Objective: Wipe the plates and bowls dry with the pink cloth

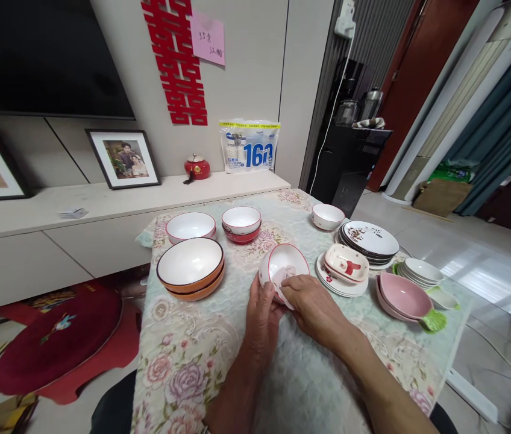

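A white bowl with a red rim [291, 258] is tilted toward me above the middle of the table. My left hand [262, 310] grips its lower left side, thumb near the rim. In my right hand [312, 301] is a crumpled pale cloth or tissue [285, 282], pressed against the bowl's inside and near rim. To the left stand stacked orange bowls [191, 268], a red-rimmed white bowl [191, 226] and a pair of nested bowls [241, 221]. Right of my hands, a rectangular dish with a red figure [346, 263] tops several white plates [339, 287].
The floral tablecloth [183, 355] covers the table. On its right are patterned plates [370, 239], a small bowl [328, 215], pink dishes [405, 296] and pale green bowls [423, 271]. A white cabinet [102, 211] stands behind; a red stool [63, 343] is at left.
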